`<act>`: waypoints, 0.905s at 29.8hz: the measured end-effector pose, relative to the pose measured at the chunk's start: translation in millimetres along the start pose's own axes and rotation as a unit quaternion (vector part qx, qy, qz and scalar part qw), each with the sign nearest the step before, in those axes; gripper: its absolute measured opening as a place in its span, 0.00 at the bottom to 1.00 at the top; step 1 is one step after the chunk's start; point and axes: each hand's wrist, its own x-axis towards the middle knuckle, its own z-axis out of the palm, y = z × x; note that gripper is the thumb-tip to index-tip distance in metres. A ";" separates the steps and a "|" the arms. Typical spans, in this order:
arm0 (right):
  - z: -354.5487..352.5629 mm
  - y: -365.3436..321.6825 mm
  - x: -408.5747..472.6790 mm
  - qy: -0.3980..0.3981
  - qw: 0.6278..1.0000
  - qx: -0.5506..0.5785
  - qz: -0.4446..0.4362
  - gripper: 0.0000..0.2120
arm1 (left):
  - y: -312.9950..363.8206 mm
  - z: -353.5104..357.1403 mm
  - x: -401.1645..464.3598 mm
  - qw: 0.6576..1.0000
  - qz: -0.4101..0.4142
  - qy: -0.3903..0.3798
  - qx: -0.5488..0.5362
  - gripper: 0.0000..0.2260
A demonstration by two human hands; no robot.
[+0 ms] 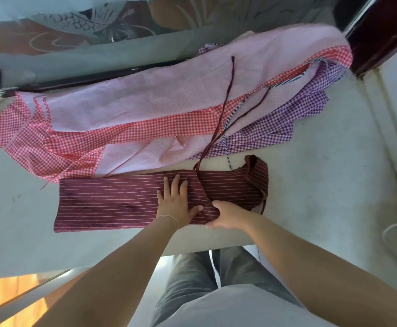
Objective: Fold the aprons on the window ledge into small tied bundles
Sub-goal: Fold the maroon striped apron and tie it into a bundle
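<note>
A maroon apron with thin pale stripes (112, 204) lies folded into a long band near the front edge of the ledge (310, 185). My left hand (177, 204) presses flat on its middle, fingers spread. My right hand (225, 218) grips the band's near edge just to the right, thumb on top. The apron's dark tie strings (225, 100) trail away over the pile behind. That pile holds a pale pink apron (169, 95), a red gingham apron (145, 128) and a purple gingham apron (287, 121).
The window glass (98, 38) and its dark frame (376, 38) stand behind the pile. A white cord (395, 227) lies at the ledge's right. My legs show below the ledge's front edge. Bare ledge surface lies left and right of the maroon apron.
</note>
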 end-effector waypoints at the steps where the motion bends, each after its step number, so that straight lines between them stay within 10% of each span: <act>1: -1.7 3.1 -0.2 -0.004 1.000 -0.008 -0.002 0.21 | 0.4 0.0 -0.3 1.000 0.001 -0.001 0.001 0.41; 7: -27.4 21.3 -21.5 0.025 0.999 0.019 0.005 0.16 | 3.5 4.6 -2.5 0.999 -0.008 -0.003 0.035 0.45; 11: -42.1 49.9 -37.6 0.459 0.888 0.039 -0.003 0.17 | 7.1 6.8 -2.9 0.998 -0.011 -0.008 0.056 0.50; 13: -50.9 68.1 -34.8 0.538 0.838 0.059 0.064 0.22 | 13.0 4.8 -3.1 0.998 -0.014 0.000 0.061 0.49; 17: -53.4 77.2 -25.7 0.294 0.900 0.311 0.081 0.35 | 30.4 -0.9 -0.3 0.998 -0.034 0.014 0.046 0.48; 21: -49.1 67.2 -30.9 0.155 0.817 0.553 0.056 0.17 | 35.4 2.4 -0.7 0.998 -0.047 0.026 0.039 0.47; 27: -57.0 54.1 -44.3 0.050 0.786 0.616 -0.020 0.10 | 36.7 1.1 -0.2 0.998 -0.048 0.032 0.038 0.47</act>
